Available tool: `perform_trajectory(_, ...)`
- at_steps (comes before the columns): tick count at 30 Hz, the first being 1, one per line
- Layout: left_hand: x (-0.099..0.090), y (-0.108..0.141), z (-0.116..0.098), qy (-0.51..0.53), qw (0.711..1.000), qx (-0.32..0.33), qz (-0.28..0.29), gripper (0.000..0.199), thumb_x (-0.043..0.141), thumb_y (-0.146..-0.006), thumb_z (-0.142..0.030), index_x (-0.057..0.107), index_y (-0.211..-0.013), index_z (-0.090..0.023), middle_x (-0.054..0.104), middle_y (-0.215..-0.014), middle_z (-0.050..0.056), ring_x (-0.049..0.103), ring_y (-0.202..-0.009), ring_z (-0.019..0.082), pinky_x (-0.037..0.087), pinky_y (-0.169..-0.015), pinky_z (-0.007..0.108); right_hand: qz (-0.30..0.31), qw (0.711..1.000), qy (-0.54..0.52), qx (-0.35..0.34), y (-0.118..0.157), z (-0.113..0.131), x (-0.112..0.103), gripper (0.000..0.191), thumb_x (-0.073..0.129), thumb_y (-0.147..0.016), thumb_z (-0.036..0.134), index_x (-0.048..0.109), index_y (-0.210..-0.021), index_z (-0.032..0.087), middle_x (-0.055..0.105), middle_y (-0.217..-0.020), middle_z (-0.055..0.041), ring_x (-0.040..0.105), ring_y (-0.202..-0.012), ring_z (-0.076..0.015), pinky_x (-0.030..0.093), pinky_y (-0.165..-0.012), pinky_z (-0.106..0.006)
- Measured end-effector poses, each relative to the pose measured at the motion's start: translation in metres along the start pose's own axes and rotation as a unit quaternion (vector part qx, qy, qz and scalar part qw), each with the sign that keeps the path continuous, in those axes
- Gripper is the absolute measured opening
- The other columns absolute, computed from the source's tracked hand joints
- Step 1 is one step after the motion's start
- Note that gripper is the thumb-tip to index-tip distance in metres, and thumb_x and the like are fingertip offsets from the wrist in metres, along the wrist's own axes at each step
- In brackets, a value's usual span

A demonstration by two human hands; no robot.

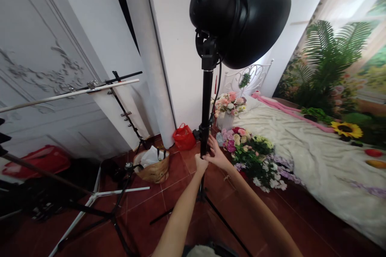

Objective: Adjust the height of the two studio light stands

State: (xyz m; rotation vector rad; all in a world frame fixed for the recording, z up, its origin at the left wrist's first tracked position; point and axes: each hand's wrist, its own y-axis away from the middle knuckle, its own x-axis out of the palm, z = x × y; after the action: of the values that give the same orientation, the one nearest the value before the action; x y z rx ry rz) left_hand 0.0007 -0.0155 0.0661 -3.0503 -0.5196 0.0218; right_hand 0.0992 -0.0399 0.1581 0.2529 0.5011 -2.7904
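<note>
Both forearms are bare from the elbow down, no sleeves reaching them. The left hand [201,164] and the right hand [217,154] wear no gloves, rings or watch. At six o'clock, a sliver of pale grey clothing shows.

A tall black light stand [206,100] stands upright on a red tiled floor, its thin legs spread at the base. At its top sits a black studio lamp [238,20] with a wide, rounded reflector hood, tilted downward to the right.
</note>
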Motion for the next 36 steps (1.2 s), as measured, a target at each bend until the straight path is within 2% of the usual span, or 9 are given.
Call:
perform_trajectory(2, 0.000, 0.000, 0.000, 0.000, 1.000, 0.005, 0.000, 0.020, 0.063, -0.056, -0.025, 0.050, -0.045, -0.015, 0.050, -0.045, 0.001, 0.047, -0.045, 0.010, 0.034, -0.044, 0.020, -0.034, 0.996, -0.063, -0.045, -0.021, 0.047, 0.001, 0.103, 0.074, -0.064, 0.034, 0.006, -0.141, 0.028, 0.031, -0.143, -0.0117, 0.035, -0.130, -0.0218, 0.033, -0.105, -0.041)
perform_trajectory(4, 0.000, 0.000, -0.001, 0.001, 1.000, 0.008, -0.001, 0.020, 0.062, -0.056, -0.025, 0.050, -0.044, -0.015, 0.050, -0.045, 0.001, 0.047, -0.045, 0.011, 0.034, -0.044, 0.021, -0.085, 0.990, -0.084, -0.070, -0.038, 0.084, 0.008, 0.102, 0.078, -0.059, 0.037, 0.014, -0.138, 0.026, 0.043, -0.133, -0.0112, 0.046, -0.121, -0.0206, 0.039, -0.101, -0.038)
perform_trajectory(8, 0.001, 0.001, 0.001, -0.004, 1.000, 0.009, -0.015, 0.023, 0.063, -0.056, -0.024, 0.048, -0.042, -0.015, 0.048, -0.043, -0.001, 0.045, -0.044, 0.010, 0.033, -0.045, 0.021, -0.215, 0.970, -0.086, -0.072, -0.063, 0.117, 0.021, 0.073, 0.073, -0.064, 0.043, 0.033, -0.121, 0.023, 0.059, -0.108, -0.0065, 0.061, -0.088, -0.0156, 0.050, -0.083, -0.032)
perform_trajectory(10, 0.001, 0.000, 0.004, -0.011, 1.000, 0.010, -0.021, 0.024, 0.063, -0.057, -0.025, 0.048, -0.041, -0.015, 0.047, -0.043, -0.001, 0.045, -0.043, 0.009, 0.032, -0.045, 0.020, -0.242, 0.965, -0.076, -0.060, -0.073, 0.119, 0.021, 0.059, 0.068, -0.069, 0.043, 0.036, -0.114, 0.022, 0.061, -0.091, -0.0019, 0.061, -0.071, -0.0130, 0.052, -0.070, -0.028)
perform_trajectory(13, 0.001, -0.002, 0.011, -0.013, 1.000, 0.013, -0.020, 0.020, 0.063, -0.056, -0.024, 0.052, -0.043, -0.014, 0.049, -0.044, -0.001, 0.046, -0.044, 0.010, 0.033, -0.045, 0.021, -0.217, 0.974, -0.043, -0.059, -0.086, 0.117, 0.015, 0.047, 0.064, -0.073, 0.041, 0.040, -0.108, 0.021, 0.056, -0.070, 0.0047, 0.055, -0.054, -0.0108, 0.049, -0.055, -0.024)
perform_trajectory(18, 0.001, -0.005, 0.020, -0.015, 1.000, 0.024, -0.008, 0.019, 0.062, -0.058, -0.025, 0.052, -0.045, -0.014, 0.050, -0.046, 0.000, 0.046, -0.045, 0.010, 0.033, -0.046, 0.021, -0.211, 0.975, -0.021, -0.067, -0.095, 0.118, 0.012, 0.035, 0.058, -0.077, 0.036, 0.044, -0.105, 0.021, 0.051, -0.063, 0.0057, 0.051, -0.046, -0.0103, 0.045, -0.048, -0.023)
perform_trajectory(26, 0.000, -0.003, 0.018, -0.022, 0.999, 0.041, -0.001, 0.024, 0.060, -0.060, -0.025, 0.046, -0.043, -0.016, 0.046, -0.044, -0.002, 0.041, -0.043, 0.008, 0.029, -0.044, 0.020, -0.216, 0.974, -0.061, -0.031, -0.084, 0.113, 0.016, 0.047, 0.061, -0.073, 0.044, 0.041, -0.108, 0.020, 0.054, -0.067, 0.0050, 0.055, -0.051, -0.0120, 0.046, -0.050, -0.024)
perform_trajectory(30, 0.000, -0.002, 0.014, -0.016, 0.999, 0.036, -0.005, 0.024, 0.061, -0.059, -0.026, 0.047, -0.043, -0.015, 0.045, -0.043, -0.002, 0.041, -0.043, 0.009, 0.029, -0.044, 0.020, -0.245, 0.968, -0.040, -0.031, -0.069, 0.109, 0.020, 0.053, 0.066, -0.067, 0.045, 0.043, -0.106, 0.019, 0.057, -0.075, 0.0023, 0.056, -0.064, -0.0127, 0.047, -0.062, -0.025)
perform_trajectory(36, 0.001, -0.002, 0.015, -0.016, 0.999, 0.030, -0.007, 0.023, 0.060, -0.059, -0.026, 0.048, -0.044, -0.015, 0.048, -0.044, -0.001, 0.043, -0.044, 0.009, 0.031, -0.045, 0.021, -0.264, 0.963, 0.003, -0.046, -0.071, 0.105, 0.023, 0.041, 0.066, -0.065, 0.036, 0.048, -0.097, 0.018, 0.055, -0.075, 0.0018, 0.052, -0.068, -0.0134, 0.045, -0.067, -0.028)
